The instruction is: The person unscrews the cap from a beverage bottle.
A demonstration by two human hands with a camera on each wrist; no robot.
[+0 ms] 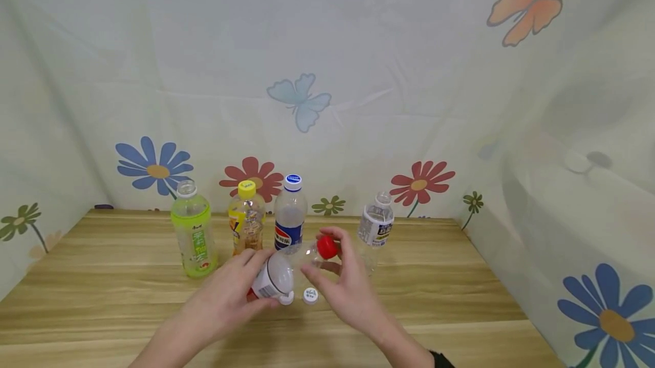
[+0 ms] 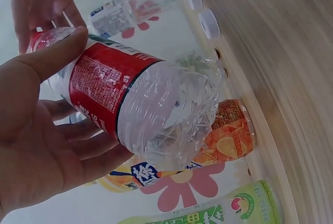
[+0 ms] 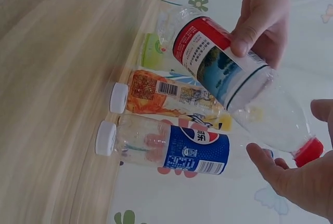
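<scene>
My left hand grips a clear plastic bottle by its red-and-white labelled body. The bottle is tilted above the table, its red cap pointing up and to the right. My right hand is spread around that cap; in the right wrist view its thumb and an upper finger stand apart from the cap's sides. Two white caps, a left one and a right one, lie on the table below the bottle.
Along the back of the wooden table stand a green-labelled uncapped bottle, a yellow-capped bottle, a blue-labelled cola bottle and, at right, an uncapped clear bottle. Flower-printed cloth encloses the back and sides.
</scene>
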